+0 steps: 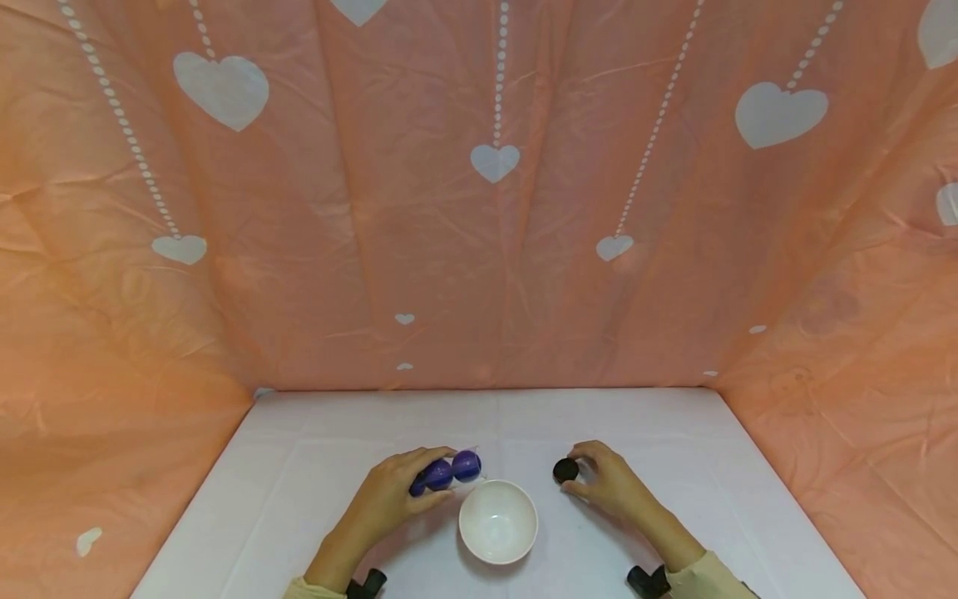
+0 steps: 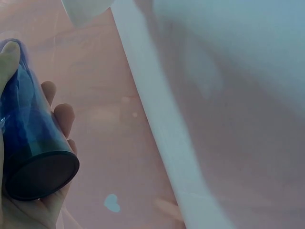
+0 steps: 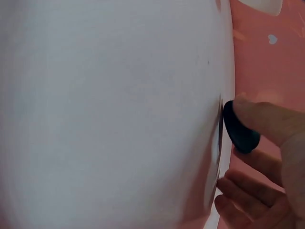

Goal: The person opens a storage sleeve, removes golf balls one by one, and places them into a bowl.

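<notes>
In the head view my left hand (image 1: 389, 492) grips a clear tube with several purple balls (image 1: 467, 466) inside, tilted toward the left rim of a white bowl (image 1: 498, 524). The left wrist view shows the same tube (image 2: 33, 126) with fingers and thumb round it, its black end (image 2: 43, 176) facing the camera. To the right of the bowl, my right hand (image 1: 612, 484) pinches a round black lid (image 1: 565, 471) between thumb and fingers. That lid (image 3: 240, 130) appears just over the table in the right wrist view. No ball can be seen in the bowl.
A white cloth covers the table (image 1: 621, 424). Behind and at both sides hangs an orange sheet (image 1: 434, 249) printed with pale hearts. Black wrist devices (image 1: 648, 581) sit at both wrists, near the front of the table.
</notes>
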`<control>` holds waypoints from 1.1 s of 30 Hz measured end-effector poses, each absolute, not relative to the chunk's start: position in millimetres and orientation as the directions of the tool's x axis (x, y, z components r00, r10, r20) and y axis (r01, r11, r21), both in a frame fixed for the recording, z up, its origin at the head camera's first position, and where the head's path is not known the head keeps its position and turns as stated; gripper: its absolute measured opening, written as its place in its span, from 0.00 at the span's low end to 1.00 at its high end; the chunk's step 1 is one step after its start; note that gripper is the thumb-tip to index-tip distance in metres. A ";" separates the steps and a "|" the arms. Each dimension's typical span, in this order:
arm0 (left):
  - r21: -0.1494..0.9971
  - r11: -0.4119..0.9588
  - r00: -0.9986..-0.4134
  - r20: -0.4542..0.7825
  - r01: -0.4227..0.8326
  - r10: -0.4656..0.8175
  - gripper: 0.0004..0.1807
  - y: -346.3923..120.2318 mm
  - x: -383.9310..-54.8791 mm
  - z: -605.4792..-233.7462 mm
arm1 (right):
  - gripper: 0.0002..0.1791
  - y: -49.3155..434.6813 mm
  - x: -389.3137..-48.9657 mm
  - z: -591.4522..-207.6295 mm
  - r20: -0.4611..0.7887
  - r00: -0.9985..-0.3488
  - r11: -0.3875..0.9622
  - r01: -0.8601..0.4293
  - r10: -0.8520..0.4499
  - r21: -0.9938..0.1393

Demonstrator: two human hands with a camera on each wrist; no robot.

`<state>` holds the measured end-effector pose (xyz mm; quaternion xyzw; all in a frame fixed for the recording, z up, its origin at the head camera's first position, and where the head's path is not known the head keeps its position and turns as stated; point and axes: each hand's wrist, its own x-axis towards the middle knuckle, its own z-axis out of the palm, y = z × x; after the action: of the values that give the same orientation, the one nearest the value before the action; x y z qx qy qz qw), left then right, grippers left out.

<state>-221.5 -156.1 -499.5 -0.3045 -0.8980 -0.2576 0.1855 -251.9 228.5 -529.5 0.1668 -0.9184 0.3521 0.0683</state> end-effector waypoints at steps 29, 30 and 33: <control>0.387 0.674 -0.759 0.490 0.630 0.428 0.29 -152.4 -223.0 -497.2 | 0.17 209.8 -245.5 -508.1 0.435 -0.826 0.605 -0.560 -0.358 -0.566; 0.387 0.670 -0.757 0.492 0.633 0.431 0.29 -152.2 -223.4 -497.0 | 0.17 206.8 -245.2 -506.3 0.458 -0.808 0.565 -0.587 -0.369 -0.580; 0.388 0.666 -0.755 0.489 0.638 0.438 0.29 -151.5 -224.2 -497.1 | 0.16 197.5 -243.0 -501.0 0.484 -0.784 0.453 -0.620 -0.389 -0.640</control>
<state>-224.2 -151.5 -497.1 -0.3006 -0.8946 -0.2773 0.1800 -243.0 197.5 -501.0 0.2999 -0.8417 0.4282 0.1348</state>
